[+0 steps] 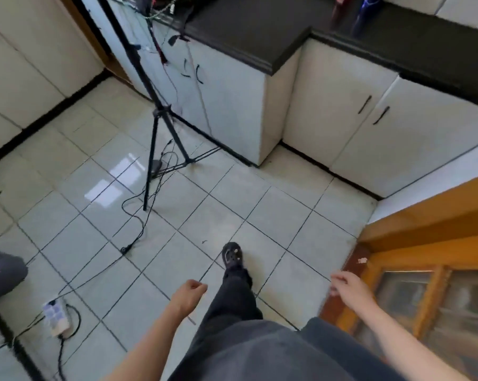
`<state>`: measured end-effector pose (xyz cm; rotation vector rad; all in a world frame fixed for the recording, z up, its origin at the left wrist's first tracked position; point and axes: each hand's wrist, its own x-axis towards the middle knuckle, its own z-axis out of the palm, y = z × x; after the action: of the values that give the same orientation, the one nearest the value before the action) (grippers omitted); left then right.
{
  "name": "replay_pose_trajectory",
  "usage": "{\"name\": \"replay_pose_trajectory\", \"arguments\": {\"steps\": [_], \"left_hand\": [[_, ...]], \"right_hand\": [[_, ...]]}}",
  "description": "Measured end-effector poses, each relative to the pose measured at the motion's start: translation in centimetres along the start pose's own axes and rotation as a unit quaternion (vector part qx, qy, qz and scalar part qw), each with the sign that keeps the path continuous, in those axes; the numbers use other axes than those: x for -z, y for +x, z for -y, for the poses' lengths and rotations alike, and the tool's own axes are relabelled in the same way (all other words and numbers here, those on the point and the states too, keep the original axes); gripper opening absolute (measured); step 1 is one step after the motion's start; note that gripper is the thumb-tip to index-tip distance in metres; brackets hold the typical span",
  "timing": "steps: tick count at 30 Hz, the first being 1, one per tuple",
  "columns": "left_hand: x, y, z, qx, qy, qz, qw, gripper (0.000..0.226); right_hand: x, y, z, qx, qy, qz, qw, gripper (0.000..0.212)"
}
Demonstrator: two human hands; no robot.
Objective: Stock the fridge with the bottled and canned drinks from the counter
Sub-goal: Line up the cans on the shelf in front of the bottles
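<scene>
I am looking down at a tiled kitchen floor while walking. The dark counter runs across the top right. On it, blurred at the far top edge, stand a dark red bottle and a blue bottle or can. My left hand hangs low at centre, fingers loosely curled, holding nothing. My right hand hangs at lower right, fingers relaxed and empty. No fridge is in view.
A black tripod stands on the floor beside the white cabinets, with cables trailing to a power strip at lower left. A wooden glass-fronted cabinet is at right. My foot steps forward.
</scene>
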<state>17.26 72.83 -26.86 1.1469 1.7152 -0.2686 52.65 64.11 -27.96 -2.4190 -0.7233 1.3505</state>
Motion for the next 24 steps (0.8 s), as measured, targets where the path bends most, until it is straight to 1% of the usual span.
{"name": "replay_pose_trajectory", "arguments": {"steps": [2, 4, 7, 10, 12, 15, 18, 20, 24], "left_hand": [[-0.3, 2.4, -4.7, -0.013, 0.037, 0.022, 0.999, 0.023], [-1.1, 5.3, -9.6, -0.036, 0.073, 0.059, 0.995, 0.016], [-1.9, 10.1, -17.9, -0.059, 0.127, 0.100, 0.985, 0.016], [-1.8, 14.4, -27.1, -0.065, 0.164, 0.134, 0.975, 0.018], [-1.3, 15.9, -33.4, -0.088, 0.180, 0.135, 0.970, 0.019], [0.4, 18.2, -43.2, -0.157, 0.181, 0.109, 0.965, 0.028], [2.4, 19.6, -51.5, -0.205, 0.198, 0.093, 0.954, 0.023], [3.3, 20.4, -55.2, -0.210, 0.174, 0.084, 0.959, 0.017], [4.3, 22.3, -59.5, -0.188, 0.101, 0.080, 0.974, 0.017]], "right_hand": [[1.2, 1.6, -1.7, -0.046, 0.055, -0.028, 0.997, 0.010], [2.5, 3.3, -3.2, -0.100, 0.102, -0.038, 0.989, 0.012], [5.1, 6.3, -4.2, -0.169, 0.146, -0.071, 0.972, 0.014], [9.5, 9.6, -2.6, -0.221, 0.150, -0.094, 0.959, 0.015], [13.2, 11.9, -0.1, -0.241, 0.152, -0.109, 0.952, 0.017], [18.6, 16.1, 5.2, -0.203, 0.170, -0.135, 0.955, 0.017], [22.6, 19.0, 10.4, -0.137, 0.169, -0.144, 0.965, 0.015], [24.4, 21.1, 12.8, -0.113, 0.153, -0.139, 0.972, 0.016], [27.7, 26.5, 17.4, -0.074, 0.133, -0.126, 0.980, 0.017]]}}
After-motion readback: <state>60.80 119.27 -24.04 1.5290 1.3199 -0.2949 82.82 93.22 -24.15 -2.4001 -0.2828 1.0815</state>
